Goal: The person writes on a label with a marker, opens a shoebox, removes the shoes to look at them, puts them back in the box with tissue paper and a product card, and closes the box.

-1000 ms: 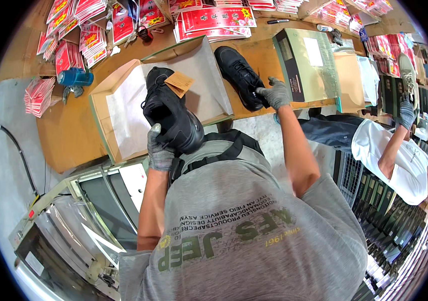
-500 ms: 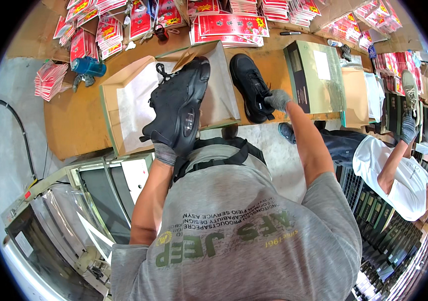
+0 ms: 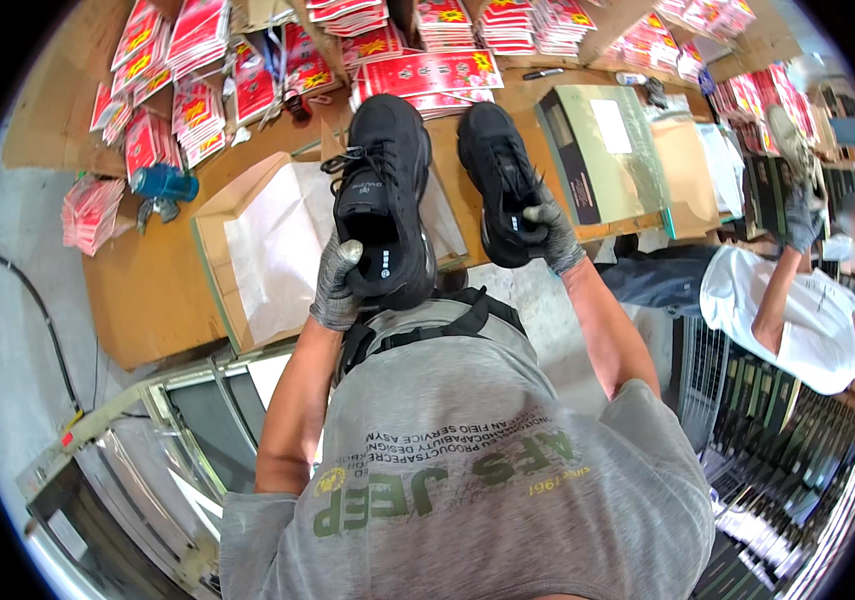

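Note:
In my gloved left hand (image 3: 335, 285) is a black sneaker (image 3: 387, 150), gripped at its heel end, toe pointing away, with its laces and insole facing up. My right hand (image 3: 553, 235), also in a grey glove, grips the heel of a second black sneaker (image 3: 495, 150) beside it. Both shoes are side by side with a gap between them. Behind the left shoe, partly hidden by it, lies an open shoebox (image 3: 237, 195) lined with white paper (image 3: 282, 240).
A closed olive shoebox (image 3: 597, 150) stands right of the shoes on the wooden table (image 3: 142, 300). Red printed packets (image 3: 427, 72) fill cardboard compartments along the back. A blue bottle (image 3: 164, 183) lies at left. At right, a co-worker in a white shirt (image 3: 762, 300) holds a light shoe (image 3: 793, 145).
The left shoe has turned from its side to show its opening and moved slightly right. My right hand has closed round the right shoe's heel, and that shoe is raised and turned a little.

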`<state>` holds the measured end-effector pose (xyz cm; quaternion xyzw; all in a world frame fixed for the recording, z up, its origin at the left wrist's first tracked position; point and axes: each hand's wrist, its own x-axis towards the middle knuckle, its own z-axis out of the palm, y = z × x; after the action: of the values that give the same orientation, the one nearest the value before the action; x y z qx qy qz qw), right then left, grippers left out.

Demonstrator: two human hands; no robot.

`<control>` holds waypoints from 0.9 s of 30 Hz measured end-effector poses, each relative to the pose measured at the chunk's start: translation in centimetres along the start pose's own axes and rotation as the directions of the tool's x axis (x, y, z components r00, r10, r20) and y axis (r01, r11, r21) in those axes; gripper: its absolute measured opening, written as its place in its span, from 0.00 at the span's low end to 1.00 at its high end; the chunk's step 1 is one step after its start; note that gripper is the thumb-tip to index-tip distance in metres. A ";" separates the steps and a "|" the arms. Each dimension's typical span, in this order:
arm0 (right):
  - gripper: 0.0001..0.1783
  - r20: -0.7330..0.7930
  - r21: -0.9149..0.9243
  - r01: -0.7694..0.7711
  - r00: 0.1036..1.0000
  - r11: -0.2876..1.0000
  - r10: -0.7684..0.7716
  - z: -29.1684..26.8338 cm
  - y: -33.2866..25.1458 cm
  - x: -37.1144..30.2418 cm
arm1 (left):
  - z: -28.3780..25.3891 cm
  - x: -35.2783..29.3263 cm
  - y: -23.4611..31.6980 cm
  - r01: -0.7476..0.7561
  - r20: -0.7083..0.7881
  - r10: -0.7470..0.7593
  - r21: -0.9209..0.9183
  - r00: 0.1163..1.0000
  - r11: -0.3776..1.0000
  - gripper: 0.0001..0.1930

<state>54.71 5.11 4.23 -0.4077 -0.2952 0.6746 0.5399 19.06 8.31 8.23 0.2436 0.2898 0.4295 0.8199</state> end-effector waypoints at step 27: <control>0.64 -0.073 0.032 0.632 0.774 0.774 -0.629 13.7 -12.1 -1.1 | 10.8 6.8 7.7 -0.519 0.324 0.420 0.342 0.848 0.783 0.58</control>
<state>48.74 7.51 21.38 -0.2896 -0.3805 0.4505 0.7539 25.28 16.33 19.15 0.5255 0.2074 0.5179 0.6423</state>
